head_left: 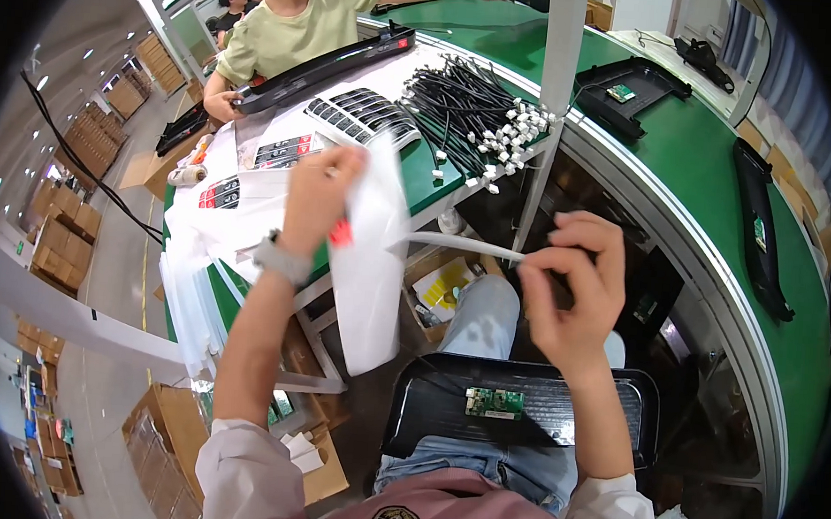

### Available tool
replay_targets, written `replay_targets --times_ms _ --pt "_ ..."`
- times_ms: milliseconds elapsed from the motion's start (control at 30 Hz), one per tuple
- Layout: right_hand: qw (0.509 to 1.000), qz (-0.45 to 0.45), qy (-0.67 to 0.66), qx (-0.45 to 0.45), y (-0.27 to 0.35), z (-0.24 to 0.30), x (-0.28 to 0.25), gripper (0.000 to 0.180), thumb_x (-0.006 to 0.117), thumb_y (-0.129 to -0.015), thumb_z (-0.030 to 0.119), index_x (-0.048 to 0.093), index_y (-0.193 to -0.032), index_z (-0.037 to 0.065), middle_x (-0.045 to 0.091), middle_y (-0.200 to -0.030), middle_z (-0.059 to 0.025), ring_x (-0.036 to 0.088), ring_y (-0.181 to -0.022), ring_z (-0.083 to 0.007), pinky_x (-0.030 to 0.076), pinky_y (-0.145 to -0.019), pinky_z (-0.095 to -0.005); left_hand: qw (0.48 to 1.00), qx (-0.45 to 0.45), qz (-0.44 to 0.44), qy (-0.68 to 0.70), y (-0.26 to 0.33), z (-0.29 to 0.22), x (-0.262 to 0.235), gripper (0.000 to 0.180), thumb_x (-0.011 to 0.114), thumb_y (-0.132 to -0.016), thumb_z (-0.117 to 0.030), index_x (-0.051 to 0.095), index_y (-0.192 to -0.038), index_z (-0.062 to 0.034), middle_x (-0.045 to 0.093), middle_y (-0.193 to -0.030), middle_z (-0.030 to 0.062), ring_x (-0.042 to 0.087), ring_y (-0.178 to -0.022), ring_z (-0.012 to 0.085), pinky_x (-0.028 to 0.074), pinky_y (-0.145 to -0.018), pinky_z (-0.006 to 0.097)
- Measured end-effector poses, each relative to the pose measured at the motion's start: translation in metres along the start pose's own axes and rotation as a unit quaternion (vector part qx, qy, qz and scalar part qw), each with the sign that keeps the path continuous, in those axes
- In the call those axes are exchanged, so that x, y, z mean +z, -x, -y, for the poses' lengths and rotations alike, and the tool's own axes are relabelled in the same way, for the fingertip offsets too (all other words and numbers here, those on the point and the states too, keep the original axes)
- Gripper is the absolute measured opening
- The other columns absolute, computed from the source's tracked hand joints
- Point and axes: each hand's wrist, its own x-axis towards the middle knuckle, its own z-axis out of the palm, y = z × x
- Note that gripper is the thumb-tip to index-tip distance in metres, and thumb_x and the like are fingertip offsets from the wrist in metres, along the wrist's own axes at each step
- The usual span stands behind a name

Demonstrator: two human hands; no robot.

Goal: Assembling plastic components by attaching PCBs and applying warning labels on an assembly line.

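My left hand [320, 198] is closed on the top of a long white sheet [369, 285] that hangs down, blurred by motion, with a small red patch near my fingers. My right hand [578, 296] pinches the end of a narrow white strip [468, 244], its other fingers curled apart. The strip stretches across to the sheet; whether it is joined there I cannot tell. Below my hands a shallow black plastic housing [426, 415] rests on my lap. A green circuit board [495, 404] lies inside it.
A co-worker across the green-topped table [428, 199] holds a long black housing [327, 72]. Black cables with white connectors [506, 137] lie piled there, beside black label sheets [362, 114]. A metal post [560, 51] rises right. More black housings [631, 88] sit on the curved green belt [683, 170].
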Motion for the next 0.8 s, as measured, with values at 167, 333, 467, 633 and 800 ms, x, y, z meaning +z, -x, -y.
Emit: replay_targets --times_ms 167,333,467,633,800 --pt "0.969 0.082 -0.033 0.232 0.052 -0.041 -0.034 0.011 0.066 -0.077 0.002 0.064 -0.089 0.001 0.055 -0.097 -0.0105 0.058 -0.092 -0.0248 0.046 -0.082 -0.031 0.963 -0.086 -0.142 -0.211 -0.068 0.168 -0.059 0.042 0.061 -0.091 -0.037 0.068 -0.094 0.0042 0.07 -0.083 0.0197 0.067 -0.075 0.0328 0.051 -0.074 0.043" --pt "0.869 0.414 0.08 0.258 0.122 -0.053 -0.082 0.088 0.084 -0.066 0.011 0.042 -0.144 0.013 0.062 -0.108 -0.015 0.061 -0.099 -0.0299 0.048 -0.084 -0.037 0.835 0.025 -0.251 -0.489 -0.069 0.159 -0.083 0.042 0.06 -0.093 -0.037 0.062 -0.107 0.0023 0.062 -0.108 0.0215 0.059 -0.1 0.0387 0.047 -0.089 0.045" --pt "0.792 0.496 0.213 0.286 0.193 -0.078 -0.103 0.087 0.082 -0.068 0.013 0.041 -0.145 0.016 0.066 -0.076 -0.0095 0.065 -0.072 -0.0332 0.05 -0.066 -0.0407 0.924 0.217 -0.172 -0.262 -0.026 0.033 -0.037 0.013 0.063 -0.085 -0.007 0.061 -0.095 0.0 0.062 -0.099 0.0161 0.06 -0.094 0.0335 0.047 -0.085 0.043" --pt "0.92 0.294 0.21 0.152 0.185 -0.053 -0.116 0.064 0.078 -0.062 -0.001 0.063 -0.123 0.01 0.069 -0.074 -0.009 0.066 -0.063 -0.0268 0.051 -0.057 -0.0366 0.977 0.164 0.095 -0.102 0.093 -0.046 0.03 0.019 0.069 -0.082 -0.014 0.064 -0.097 -0.0026 0.067 -0.09 0.015 0.065 -0.085 0.0343 0.051 -0.075 0.04" --pt "0.946 0.181 0.251 0.096 0.171 -0.025 -0.134 0.057 0.072 -0.06 -0.008 0.065 -0.116 0.002 0.069 -0.084 -0.0122 0.068 -0.073 -0.0292 0.054 -0.062 -0.0366 0.964 0.051 0.262 0.005 0.169 -0.018 0.074 0.025 0.06 -0.093 -0.025 0.063 -0.101 -0.0017 0.065 -0.095 0.018 0.062 -0.086 0.0383 0.049 -0.076 0.043"
